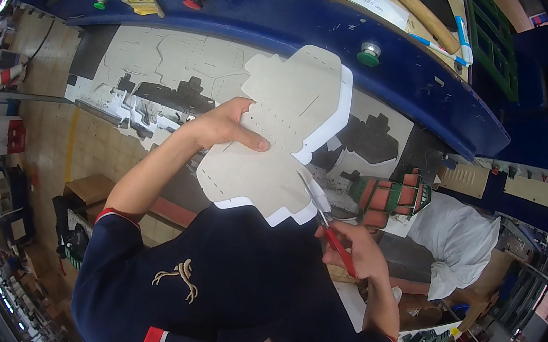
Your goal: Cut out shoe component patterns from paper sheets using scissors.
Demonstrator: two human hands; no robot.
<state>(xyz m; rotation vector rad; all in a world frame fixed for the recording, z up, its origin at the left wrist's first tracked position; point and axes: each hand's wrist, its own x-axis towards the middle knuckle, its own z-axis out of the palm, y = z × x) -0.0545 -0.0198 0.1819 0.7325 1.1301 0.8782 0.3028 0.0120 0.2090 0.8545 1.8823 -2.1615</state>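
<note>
Just beyond the right hand (357, 249) sits a green-framed cutting die (380, 198) with salmon-coloured blocks, and a crumpled white plastic bag (453, 241) bulges to that hand's right. Ahead of both hands, a blue machine beam (272, 17) spans the far side of the surface (92, 56), carrying a green push button (369, 54) and a red one; a wooden-handled hammer (426, 15) lies on its pale top. A flat sheet scored with cut outlines (185, 57) lies beyond the left hand (228, 124).

That hand is clamped on a greyish-beige cut-out piece (239, 173), thumb on top, fingers partly hidden beneath. The piece is matte, with stepped edges, short slits and small punched holes; smooth white backing (342, 104) shows along its border. The right hand is closed around red-handled scissors (340, 247), their slim metal blades at the piece's right edge.
</note>
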